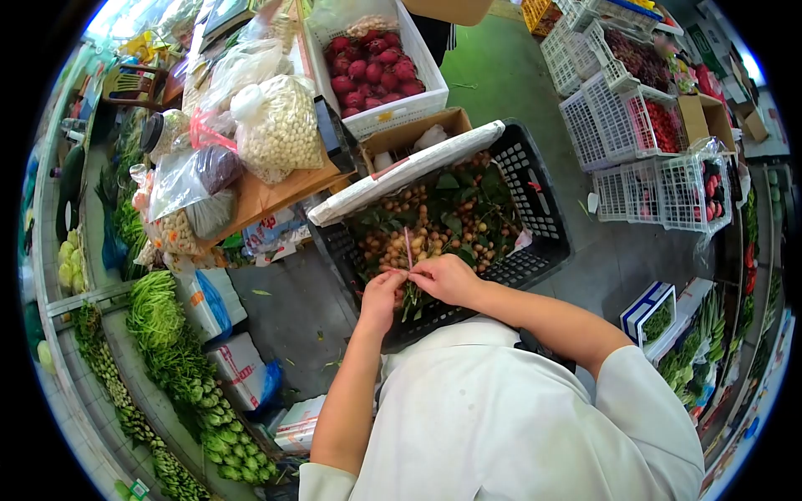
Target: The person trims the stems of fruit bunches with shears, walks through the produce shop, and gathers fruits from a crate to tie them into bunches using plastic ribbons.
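Note:
My left hand (381, 299) and my right hand (449, 280) meet over the near side of a black plastic crate (547, 225). Both are closed, fingertips pinched together on a thin pinkish strip (408, 244) that sticks up between them. Just below the fingers, a bundle of green stems (412, 302) points toward my body. Small round yellow-brown fruits (426, 240), like longans, fill the crate among dark green leaves (452, 223). Whether the strip goes round the stems is hidden by my fingers.
A white foam board (409, 171) lies across the crate's far edge. Beyond it stands a white crate of dark red fruits (376, 71). Bagged goods (280, 125) crowd a wooden table at left. Stacked white crates (601, 125) stand right; leafy vegetables (159, 313) line the left shelf.

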The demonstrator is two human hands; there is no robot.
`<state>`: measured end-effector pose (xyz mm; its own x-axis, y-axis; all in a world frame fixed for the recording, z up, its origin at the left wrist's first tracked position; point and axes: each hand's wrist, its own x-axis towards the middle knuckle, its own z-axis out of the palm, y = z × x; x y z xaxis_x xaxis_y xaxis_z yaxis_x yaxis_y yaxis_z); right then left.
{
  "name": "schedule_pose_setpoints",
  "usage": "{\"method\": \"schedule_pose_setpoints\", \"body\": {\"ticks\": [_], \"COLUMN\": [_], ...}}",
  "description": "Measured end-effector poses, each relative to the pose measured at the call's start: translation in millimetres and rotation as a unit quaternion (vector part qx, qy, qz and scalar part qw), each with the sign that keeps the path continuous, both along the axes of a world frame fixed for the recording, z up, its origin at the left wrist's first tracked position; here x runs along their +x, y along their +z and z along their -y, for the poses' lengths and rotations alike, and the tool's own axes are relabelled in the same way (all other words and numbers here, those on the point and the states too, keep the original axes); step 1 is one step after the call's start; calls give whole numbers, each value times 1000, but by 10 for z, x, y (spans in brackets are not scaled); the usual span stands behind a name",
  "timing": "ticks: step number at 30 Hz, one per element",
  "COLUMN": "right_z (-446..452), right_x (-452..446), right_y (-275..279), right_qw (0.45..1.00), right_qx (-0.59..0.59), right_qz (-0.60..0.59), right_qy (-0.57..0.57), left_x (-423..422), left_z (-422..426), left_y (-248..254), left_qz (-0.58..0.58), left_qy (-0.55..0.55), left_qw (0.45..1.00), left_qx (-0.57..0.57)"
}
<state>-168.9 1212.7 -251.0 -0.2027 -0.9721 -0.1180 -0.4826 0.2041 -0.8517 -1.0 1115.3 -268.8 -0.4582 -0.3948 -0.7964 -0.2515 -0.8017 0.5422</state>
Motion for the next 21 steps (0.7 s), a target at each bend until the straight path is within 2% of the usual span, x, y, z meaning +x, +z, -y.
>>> {"method": "schedule_pose_setpoints", "body": {"ticks": [1,2,3,5,6,7,9,12,16,18,19,21], "right_z": [2,17,26,42,46,36,45,27,0,10,1,-2], "right_x": [-16,-41,-55,-72,-72,-57,-35,-16,-6,1,19,43], "right_y": [-21,13,36,-5,-15,-18,107,119,123,125,84,24], "right_qw": [1000,997,987,978,966,966,942,941,948,977,976,999], "right_qx": [0,2,4,-13,-30,-29,-22,-26,-14,-4,-4,8], "right_qz": [1,-64,-129,-162,-196,-197,-277,-286,-274,-193,-194,-21], "right_qy": [-2,47,96,129,164,164,188,182,162,95,96,-46], "left_x": [0,-6,-10,-28,-37,-48,-53,-55,-28,-11,-2,2], "left_z": [5,3,-3,-20,-32,-44,-48,-45,-52,-56,-58,-70], "left_y": [3,9,16,8,-6,-19,-69,-73,-90,-116,-126,-121], "left_qz": [-5,-5,10,25,27,30,28,24,21,15,9,7], "left_qy": [6,5,-11,-29,-54,-79,-84,-99,-133,-129,-126,-114], "left_qw": [1000,1000,999,997,990,979,977,973,969,970,971,974], "left_qx": [-1,0,-36,-70,-128,-185,-195,-206,-209,-205,-201,-195]}}
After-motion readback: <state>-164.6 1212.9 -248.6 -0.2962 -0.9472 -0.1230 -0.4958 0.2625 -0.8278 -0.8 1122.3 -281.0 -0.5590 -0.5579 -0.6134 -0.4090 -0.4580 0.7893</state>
